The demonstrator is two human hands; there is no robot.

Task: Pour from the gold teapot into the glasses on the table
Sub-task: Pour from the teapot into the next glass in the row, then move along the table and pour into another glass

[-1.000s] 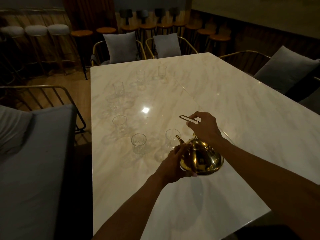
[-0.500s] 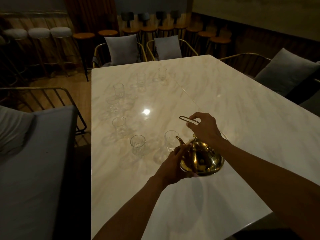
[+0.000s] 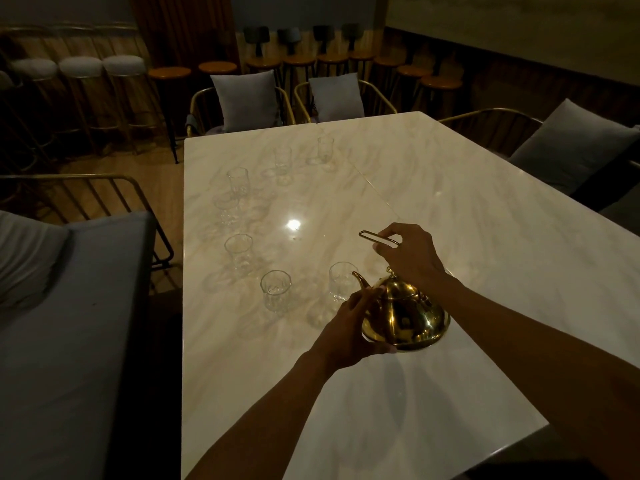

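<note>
Gleaming gold teapot (image 3: pixel 405 313) — left hand (image 3: pixel 349 330) cupping it, right hand (image 3: pixel 408 254) pinching its handle.

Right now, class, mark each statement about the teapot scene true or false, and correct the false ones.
1. The right hand grips the gold teapot's wire handle. True.
2. The left hand rests flat on the table, away from the teapot. False: it holds the teapot's body at the spout side.
3. The spout points toward the nearest glass. True.
4. Only two glasses stand on the table. False: seven show.
5. The teapot's lid is off. False: it sits on the pot.
</note>
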